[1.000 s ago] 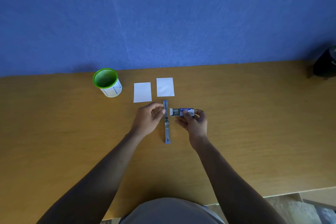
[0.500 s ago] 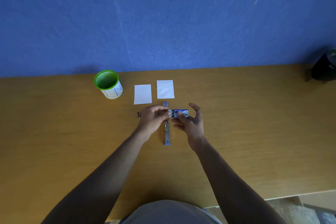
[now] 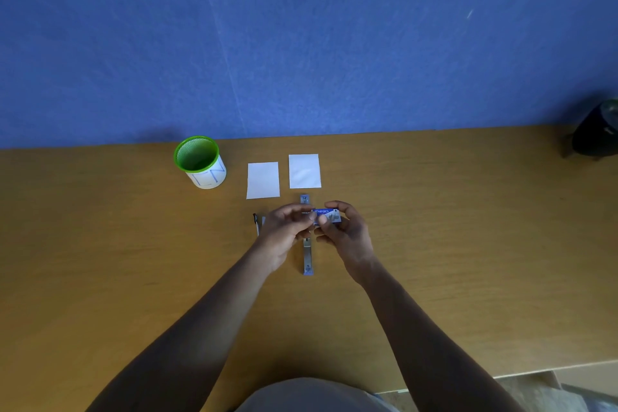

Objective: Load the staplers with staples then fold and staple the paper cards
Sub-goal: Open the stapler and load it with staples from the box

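Observation:
A small blue staple box [image 3: 327, 215] is held above the table between both hands. My right hand [image 3: 347, 233] grips its right part, fingers curled around it. My left hand [image 3: 288, 229] pinches the box's left end with thumb and fingertips. Under the hands an opened stapler [image 3: 307, 256] lies flat and stretched out on the table [image 3: 468, 244], its far end [image 3: 304, 199] showing past the fingers. A second small stapler [image 3: 256, 221] lies just left of my left hand, partly hidden. Two white paper cards [image 3: 263, 180] [image 3: 304, 170] lie side by side beyond the hands.
A green-rimmed white mesh cup [image 3: 200, 162] stands at the back left of the cards. A dark round object [image 3: 597, 134] sits at the table's far right edge. The blue wall rises directly behind the table.
My left hand left the open stapler and came to the left end of the staple box. The right hand brought the box in over the stapler. The second stapler came into sight.

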A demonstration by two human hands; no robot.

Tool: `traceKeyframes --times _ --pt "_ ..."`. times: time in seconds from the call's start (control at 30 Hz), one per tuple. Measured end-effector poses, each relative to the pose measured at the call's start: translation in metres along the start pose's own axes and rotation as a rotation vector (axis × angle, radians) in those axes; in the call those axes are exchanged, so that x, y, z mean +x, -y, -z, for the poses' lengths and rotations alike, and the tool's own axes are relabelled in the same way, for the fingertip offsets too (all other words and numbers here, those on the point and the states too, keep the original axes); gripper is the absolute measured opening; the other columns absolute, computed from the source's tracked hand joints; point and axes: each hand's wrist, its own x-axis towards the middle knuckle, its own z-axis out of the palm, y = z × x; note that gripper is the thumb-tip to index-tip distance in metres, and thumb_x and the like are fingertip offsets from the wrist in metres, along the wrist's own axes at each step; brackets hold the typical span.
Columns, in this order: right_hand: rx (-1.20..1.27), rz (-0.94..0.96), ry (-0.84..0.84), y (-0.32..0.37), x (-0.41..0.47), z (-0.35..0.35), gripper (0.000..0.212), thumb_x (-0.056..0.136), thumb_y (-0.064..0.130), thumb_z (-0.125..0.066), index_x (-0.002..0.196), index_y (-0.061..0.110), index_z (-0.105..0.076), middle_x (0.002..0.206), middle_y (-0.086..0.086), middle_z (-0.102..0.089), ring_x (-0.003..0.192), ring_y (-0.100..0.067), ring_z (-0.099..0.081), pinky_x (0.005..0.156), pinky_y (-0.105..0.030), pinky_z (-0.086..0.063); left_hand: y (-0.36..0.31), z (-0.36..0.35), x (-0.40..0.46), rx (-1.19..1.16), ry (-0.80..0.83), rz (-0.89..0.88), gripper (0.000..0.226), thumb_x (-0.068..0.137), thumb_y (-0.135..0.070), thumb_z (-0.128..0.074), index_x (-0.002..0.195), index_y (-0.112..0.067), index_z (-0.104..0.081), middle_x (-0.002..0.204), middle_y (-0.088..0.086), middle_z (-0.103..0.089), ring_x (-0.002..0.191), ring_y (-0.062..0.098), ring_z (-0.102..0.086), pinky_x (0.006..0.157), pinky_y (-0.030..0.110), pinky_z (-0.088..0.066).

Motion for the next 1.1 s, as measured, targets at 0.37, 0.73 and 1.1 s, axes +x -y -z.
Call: traceKeyframes --times 0.37,0.73,1.1 --pt "-0.298 0.07 0.057 -0.003 0.012 0.017 0.037 0.081 0.014 -0.081 0.113 0.011 -0.061 0.095 0.0 -0.071 0.086 -0.008 -0.068 0.076 -0.026 -0.058 0.003 0.001 0.0 -0.191 0.044 0.085 0.015 0.083 -0.002 -0.069 0.097 -0.007 -0.067 0.084 0.008 -0.07 0.071 0.013 -0.067 0.062 0.022 -0.054" --pt "-0.563 0.108 -0.188 -0.006 0.047 0.05 0.037 0.078 0.03 -0.083 0.108 0.02 -0.064 0.096 0.009 -0.069 0.092 -0.005 -0.063 0.075 -0.024 -0.051 0.018 0.017 0.016 0.764 -0.115 -0.475 0.023 0.085 -0.021 -0.072 0.106 -0.014 -0.068 0.094 -0.002 -0.062 0.077 0.0 -0.057 0.069 0.006 -0.042" --pt "-0.779 0.067 -0.253 -0.008 0.132 0.076 0.054 0.073 0.036 -0.085 0.12 0.02 -0.066 0.115 -0.004 -0.067 0.105 -0.022 -0.062 0.088 -0.046 -0.055 0.033 0.017 0.027 1.197 -0.018 -0.452 0.028 0.092 -0.013 -0.061 0.12 -0.012 -0.062 0.116 0.003 -0.058 0.104 0.015 -0.057 0.085 0.021 -0.041"
